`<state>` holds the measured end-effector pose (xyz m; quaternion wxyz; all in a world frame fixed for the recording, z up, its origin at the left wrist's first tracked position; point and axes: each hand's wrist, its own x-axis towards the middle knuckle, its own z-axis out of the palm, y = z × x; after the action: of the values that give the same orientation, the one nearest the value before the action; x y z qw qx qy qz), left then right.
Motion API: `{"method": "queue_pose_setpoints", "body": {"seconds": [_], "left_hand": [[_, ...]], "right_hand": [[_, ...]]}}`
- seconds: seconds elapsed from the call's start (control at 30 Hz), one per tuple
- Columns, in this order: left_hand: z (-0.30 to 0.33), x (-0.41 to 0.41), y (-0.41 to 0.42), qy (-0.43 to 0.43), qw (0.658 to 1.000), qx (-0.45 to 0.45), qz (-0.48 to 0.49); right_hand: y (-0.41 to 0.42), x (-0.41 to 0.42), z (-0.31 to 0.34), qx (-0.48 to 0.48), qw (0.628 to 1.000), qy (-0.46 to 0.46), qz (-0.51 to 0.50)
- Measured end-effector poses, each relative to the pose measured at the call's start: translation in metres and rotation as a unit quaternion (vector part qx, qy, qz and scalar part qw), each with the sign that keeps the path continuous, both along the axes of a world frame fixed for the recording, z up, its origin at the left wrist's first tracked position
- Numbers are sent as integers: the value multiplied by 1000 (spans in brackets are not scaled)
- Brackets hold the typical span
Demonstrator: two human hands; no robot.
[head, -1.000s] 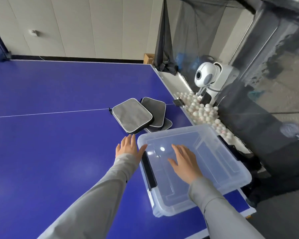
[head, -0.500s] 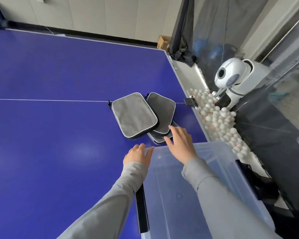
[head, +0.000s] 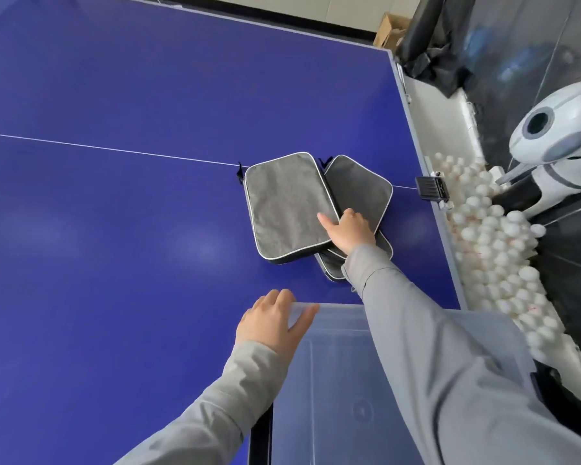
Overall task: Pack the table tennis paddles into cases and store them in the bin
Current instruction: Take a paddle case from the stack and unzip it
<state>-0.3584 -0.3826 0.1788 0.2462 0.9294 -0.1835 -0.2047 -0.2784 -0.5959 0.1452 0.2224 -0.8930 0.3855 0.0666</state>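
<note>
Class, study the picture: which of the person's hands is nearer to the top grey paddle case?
Right. The right hand grips the top grey paddle case at its near edge; the left hand rests on the clear bin, apart from the case.

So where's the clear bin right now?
The clear bin sits at the head view's bottom, at the table's right edge, just below the grey cases, left hand on its corner.

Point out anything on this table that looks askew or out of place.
The grey paddle cases lie in a skewed, overlapping pile rather than a neat stack, each fanned at a different angle, where the right hand reaches. The clear bin, touched by the left hand, looks normal. Nothing appears spilled or damaged.
</note>
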Motion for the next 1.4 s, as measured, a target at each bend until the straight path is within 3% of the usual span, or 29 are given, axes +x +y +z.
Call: {"method": "queue_pose_setpoints", "body": {"seconds": [0.17, 0.4, 0.6, 0.7, 0.77, 0.87, 0.9, 1.07, 1.13, 1.23, 1.33, 1.4], "left_hand": [[-2, -1, 1, -24, 999, 28, -21], [5, -2, 0, -12, 1000, 19, -1], [6, -1, 2, -15, 1000, 6, 9], [4, -4, 10, -38, 993, -80, 75], [7, -7, 22, -15, 963, -201, 176], [24, -2, 53, 94, 843, -427, 315], [33, 4, 67, 119, 815, -461, 330], [70, 48, 138, 274, 751, -525, 291], [78, 58, 163, 277, 755, -523, 282], [85, 59, 201, 134, 802, -499, 298], [83, 61, 244, 104, 797, -516, 296], [79, 71, 288, 90, 798, -522, 287]], "right_hand": [[7, 13, -7, 67, 996, -15, -50], [15, 6, 23, 225, 954, -167, -107], [32, -26, 70, 204, 941, -253, -99], [49, -52, 99, 209, 919, -322, -94], [64, -72, 117, 218, 901, -367, -83], [95, -103, 138, 249, 869, -423, -66], [107, -114, 142, 259, 861, -434, -62], [179, -157, 137, 323, 835, -446, -29], [211, -165, 126, 319, 844, -430, -7], [259, -168, 110, 313, 861, -401, 3], [297, -161, 91, 303, 888, -345, 2], [330, -145, 82, 245, 915, -320, 14]]}}
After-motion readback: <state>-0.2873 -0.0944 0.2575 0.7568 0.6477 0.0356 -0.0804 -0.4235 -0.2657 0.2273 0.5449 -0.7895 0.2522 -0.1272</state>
